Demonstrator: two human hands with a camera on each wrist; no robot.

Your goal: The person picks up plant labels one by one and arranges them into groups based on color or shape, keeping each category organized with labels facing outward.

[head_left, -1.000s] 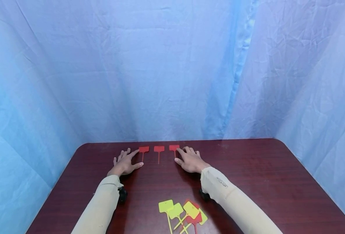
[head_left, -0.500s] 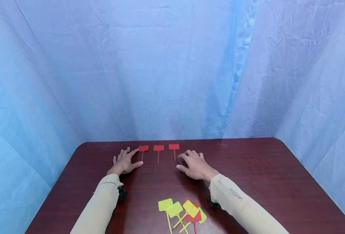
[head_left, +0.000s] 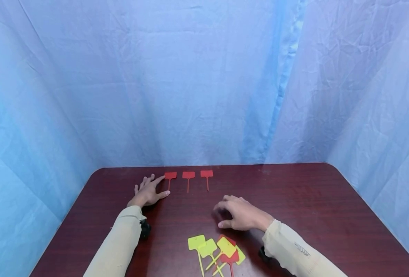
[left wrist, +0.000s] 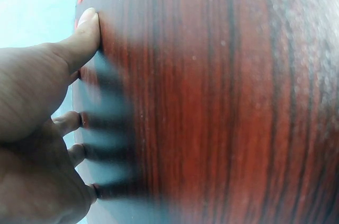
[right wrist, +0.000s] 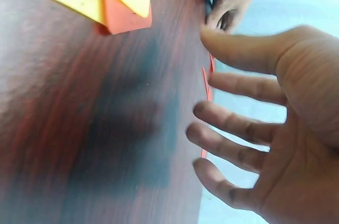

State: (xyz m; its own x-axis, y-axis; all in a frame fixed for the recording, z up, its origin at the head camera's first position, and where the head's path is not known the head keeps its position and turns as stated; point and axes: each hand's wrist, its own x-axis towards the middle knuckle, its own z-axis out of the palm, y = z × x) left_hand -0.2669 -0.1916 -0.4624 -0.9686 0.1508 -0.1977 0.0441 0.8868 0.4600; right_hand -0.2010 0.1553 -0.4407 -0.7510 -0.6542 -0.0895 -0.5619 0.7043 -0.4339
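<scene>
Three red T-shaped plant labels lie in a row near the far table edge: a left one (head_left: 171, 175), a middle one (head_left: 188, 175) and a right one (head_left: 207, 173). My left hand (head_left: 148, 192) rests on the table with spread fingers, its index fingertip at the left label's corner and its thumb by that label's stem. Holding nothing, my right hand (head_left: 244, 214) hovers behind the loose pile, fingers loosely bent. That pile has several yellow labels (head_left: 196, 242) and red labels (head_left: 230, 258), overlapping. In the right wrist view, the spread fingers (right wrist: 233, 121) point toward the table.
The dark red wooden table (head_left: 311, 215) has rounded far corners. Pale blue curtains (head_left: 197, 84) hang behind it and along both sides. Both forearms wear cream sleeves (head_left: 116, 242) with black devices at the wrists.
My right hand has left the right red label and come back toward me and rightward, near the pile. My left hand and the three red labels stay in place.
</scene>
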